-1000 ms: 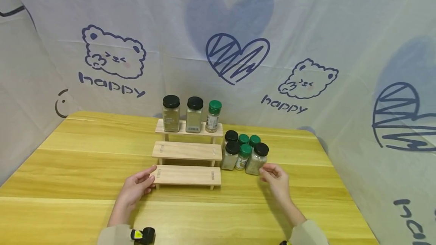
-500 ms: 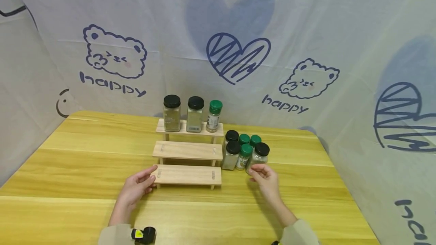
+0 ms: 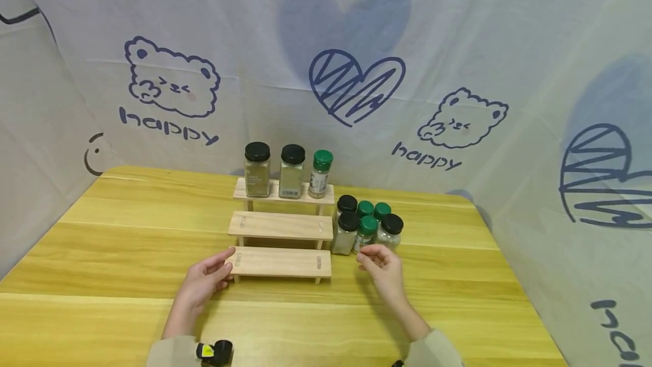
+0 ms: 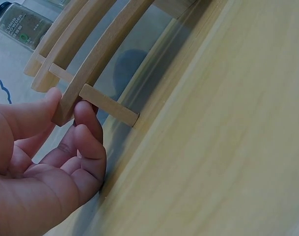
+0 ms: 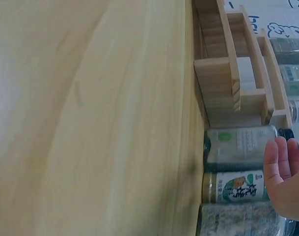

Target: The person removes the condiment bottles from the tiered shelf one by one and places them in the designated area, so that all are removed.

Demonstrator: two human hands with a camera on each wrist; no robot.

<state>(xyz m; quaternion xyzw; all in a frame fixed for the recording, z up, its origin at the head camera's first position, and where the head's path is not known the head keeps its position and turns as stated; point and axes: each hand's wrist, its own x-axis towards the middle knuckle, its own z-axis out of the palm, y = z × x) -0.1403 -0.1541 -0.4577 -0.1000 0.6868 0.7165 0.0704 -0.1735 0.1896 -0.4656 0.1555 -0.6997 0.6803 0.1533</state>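
At the left end of a three-step wooden spice rack (image 3: 280, 262), my left hand (image 3: 200, 283) pinches the lowest step. In the left wrist view, the thumb lies on top of the board (image 4: 102, 54) and curled fingers sit under it. My right hand (image 3: 385, 277) hovers in front of a small green-lidded spice jar (image 3: 367, 225), with nothing held. Beside that jar stand a black-lidded spice jar (image 3: 346, 237) on the left and another black-lidded jar (image 3: 391, 225) on the right. In the right wrist view, the relaxed fingers (image 5: 282, 160) partly cover the upper ends of these jars.
Two tall black-lidded jars (image 3: 257, 170) (image 3: 292, 172) and a green-lidded shaker (image 3: 320, 174) stand on the top step. Behind the front jars are another black-lidded jar (image 3: 347, 204) and two green-lidded ones (image 3: 365, 208). A printed cloth (image 3: 265, 101) hangs behind the table (image 3: 153, 231).
My right hand has moved left, from the right side of the right-hand black-lidded jar to in front of the green-lidded jar. The left hand stays on the rack.
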